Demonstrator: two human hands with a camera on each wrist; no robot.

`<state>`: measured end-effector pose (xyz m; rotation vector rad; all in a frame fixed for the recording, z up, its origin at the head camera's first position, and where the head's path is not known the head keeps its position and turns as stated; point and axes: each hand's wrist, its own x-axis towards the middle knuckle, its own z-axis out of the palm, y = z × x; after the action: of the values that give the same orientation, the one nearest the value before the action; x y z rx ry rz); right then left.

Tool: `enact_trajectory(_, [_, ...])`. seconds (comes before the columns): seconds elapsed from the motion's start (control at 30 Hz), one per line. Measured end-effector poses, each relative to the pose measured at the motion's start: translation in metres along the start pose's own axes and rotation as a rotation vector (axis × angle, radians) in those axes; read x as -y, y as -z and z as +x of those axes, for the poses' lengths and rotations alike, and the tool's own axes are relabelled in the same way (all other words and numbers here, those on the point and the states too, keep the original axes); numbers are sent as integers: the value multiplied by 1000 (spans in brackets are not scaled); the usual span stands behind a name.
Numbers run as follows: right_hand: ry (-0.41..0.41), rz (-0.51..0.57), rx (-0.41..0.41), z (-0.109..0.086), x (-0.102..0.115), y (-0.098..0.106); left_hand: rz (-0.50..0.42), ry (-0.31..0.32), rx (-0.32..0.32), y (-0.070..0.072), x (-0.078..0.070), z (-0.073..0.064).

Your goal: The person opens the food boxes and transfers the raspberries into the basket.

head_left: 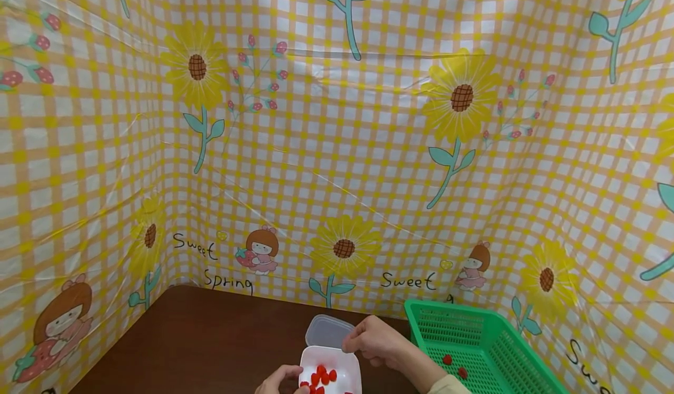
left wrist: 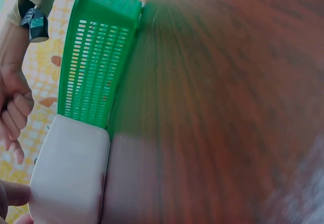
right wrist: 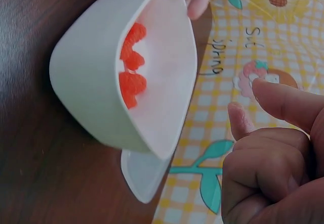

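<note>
A white plastic box (head_left: 344, 370) with several small red berry-like pieces (head_left: 325, 376) inside sits at the bottom middle of the head view. My left hand (head_left: 280, 380) pinches the box's left wall, with thumb and fingertips at the rim. Over the box's far right corner hovers my right hand (head_left: 372, 342). In the right wrist view, its thumb and forefinger (right wrist: 281, 100) stand slightly apart with nothing between them, while the other fingers curl in. The red pieces (right wrist: 132, 85) lie together along one inner side of the box.
Behind the box lies a clear lid (head_left: 327, 329) on the dark brown table (head_left: 210, 335). A green slotted basket (head_left: 489, 356) stands at the right, holding two small red pieces (head_left: 447, 359). A checked sunflower cloth (head_left: 337, 165) hangs around the table.
</note>
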<state>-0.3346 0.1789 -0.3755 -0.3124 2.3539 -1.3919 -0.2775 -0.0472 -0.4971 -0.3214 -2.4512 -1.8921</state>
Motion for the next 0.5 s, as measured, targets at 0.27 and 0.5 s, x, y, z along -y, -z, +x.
enact_trajectory(0.27, [-17,1,6,8,-6,-25,-1,-51,6,0,4,1])
enact_trajectory(0.5, [-24,47,55,11,-13,-41,-16,-67,1,1,7,3])
